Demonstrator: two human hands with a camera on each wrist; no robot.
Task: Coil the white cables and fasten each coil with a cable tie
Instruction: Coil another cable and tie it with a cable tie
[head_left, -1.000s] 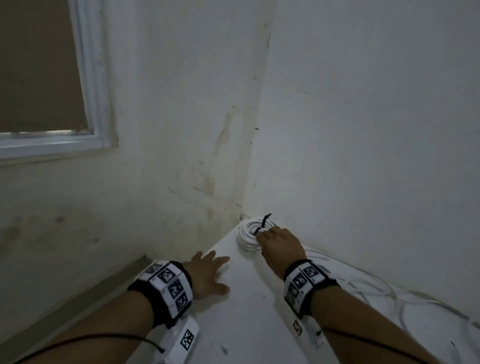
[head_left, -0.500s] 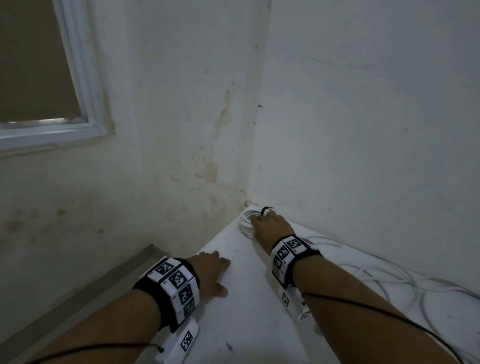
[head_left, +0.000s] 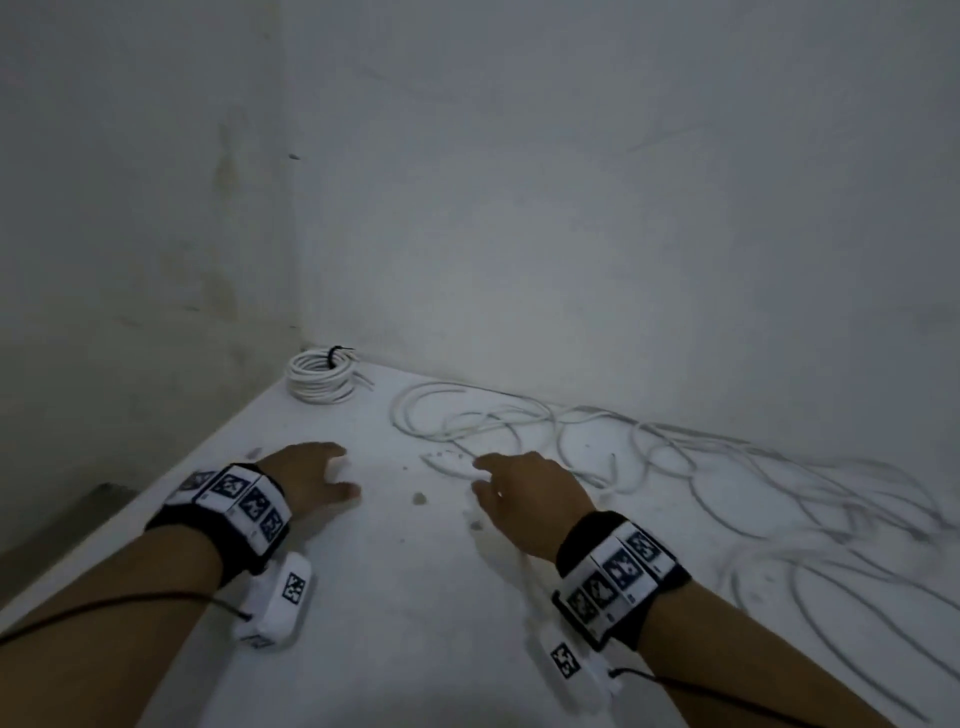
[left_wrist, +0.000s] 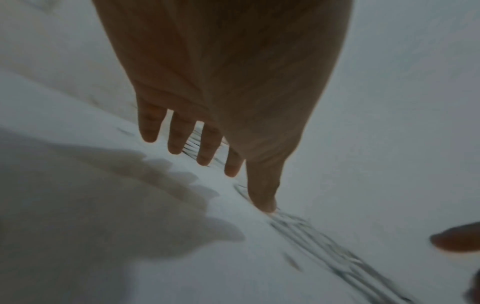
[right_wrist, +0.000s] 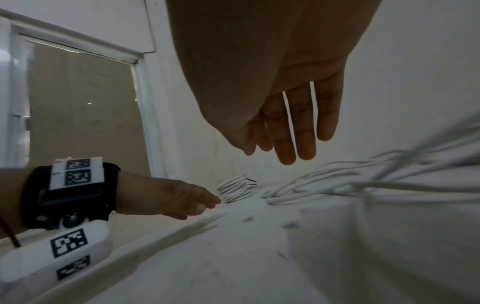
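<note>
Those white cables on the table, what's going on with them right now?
A person is coiling cables at a white table. One finished coil, fastened with a black cable tie, lies in the far corner. Loose white cables sprawl along the wall. The right hand reaches toward them, open and empty; the left hand is open over the table.

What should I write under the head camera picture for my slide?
Both open hands, left hand and right hand, near loose cables; tied coil behind.
</note>
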